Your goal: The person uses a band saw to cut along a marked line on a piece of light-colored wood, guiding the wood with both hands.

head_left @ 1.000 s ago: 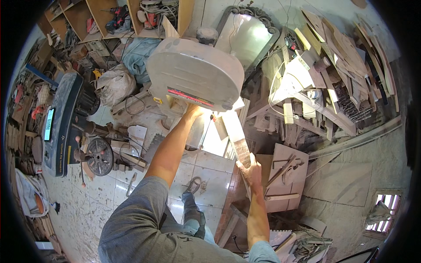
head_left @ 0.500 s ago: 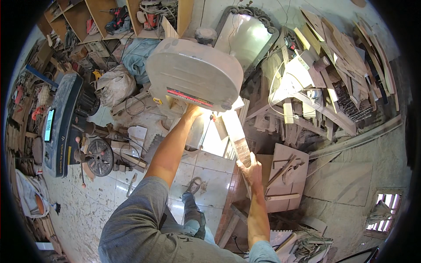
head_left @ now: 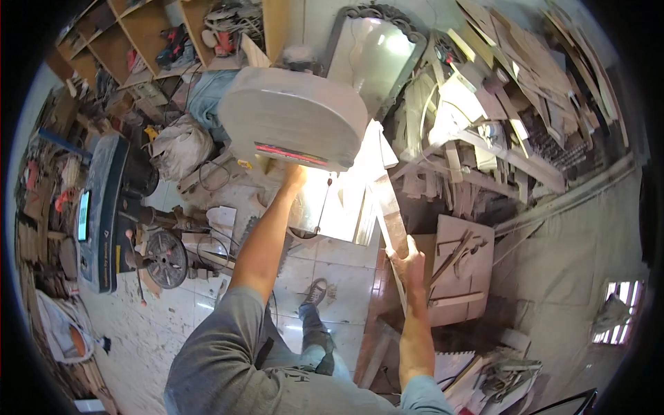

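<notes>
Under the grey rounded head of a machine (head_left: 290,111), likely a bandsaw, lies a brightly lit work surface (head_left: 308,211). My left hand (head_left: 296,173) reaches onto it at the left, beneath the head; its fingers are hidden there and in the glare. My right hand (head_left: 409,261) grips the lower end of a long, pale wooden board (head_left: 389,214), which slants up toward the lit area right of the machine head. Other pale pieces of wood lie beside that board.
At left stands a drill press (head_left: 104,214) with a phone (head_left: 84,214). A tool shelf (head_left: 162,34) and a carved mirror frame (head_left: 360,17) are behind the machine. Stacked boards (head_left: 526,76) fill the upper right; a leaning panel (head_left: 467,256) is right of my hand. Tiled floor (head_left: 325,270) lies below.
My right hand and the board have moved right, and more of the lit surface shows. The view has shifted slightly, so the machine head appears farther left.
</notes>
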{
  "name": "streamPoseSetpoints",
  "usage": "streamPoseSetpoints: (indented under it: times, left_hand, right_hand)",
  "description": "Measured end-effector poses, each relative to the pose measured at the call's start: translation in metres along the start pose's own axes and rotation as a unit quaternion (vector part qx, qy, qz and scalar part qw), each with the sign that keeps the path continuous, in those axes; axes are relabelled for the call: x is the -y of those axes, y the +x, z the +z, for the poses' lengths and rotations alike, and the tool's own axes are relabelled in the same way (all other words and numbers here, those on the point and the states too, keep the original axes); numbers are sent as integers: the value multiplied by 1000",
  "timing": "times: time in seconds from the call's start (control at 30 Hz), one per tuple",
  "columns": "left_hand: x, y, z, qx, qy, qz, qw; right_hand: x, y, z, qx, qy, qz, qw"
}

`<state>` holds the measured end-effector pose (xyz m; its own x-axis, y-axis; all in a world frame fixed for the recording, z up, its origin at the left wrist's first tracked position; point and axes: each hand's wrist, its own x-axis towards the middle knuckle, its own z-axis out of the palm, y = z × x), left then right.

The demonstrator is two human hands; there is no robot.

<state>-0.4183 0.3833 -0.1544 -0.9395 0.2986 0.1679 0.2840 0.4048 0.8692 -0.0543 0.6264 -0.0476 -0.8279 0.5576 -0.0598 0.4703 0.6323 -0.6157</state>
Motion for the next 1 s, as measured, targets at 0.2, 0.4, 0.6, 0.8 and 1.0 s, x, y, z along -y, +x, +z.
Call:
streamPoseSetpoints:
  times: [0.2,0.4,0.6,0.8,1.0]
  left_hand:
    - [-32,-44,-35,-77,74,-22,994]
    - [-77,-154,-84,-125,1,4,992]
    - [-109,-236,-98,-26,-92,-111,989]
    - [-168,-251,-85,192,-223,-154,943]
    - [-196,-249,-66,246,-340,-202,885]
  right_hand:
    - [-11,-48,-21,-9,-31,72,997]
    - [-15,-108,-26,-73,16,80,994]
    - [-20,-171,-22,-100,108,60,987]
    - [-11,-232,-5,-105,164,59,979]
    - [37,-272,13,-106,220,90,966]
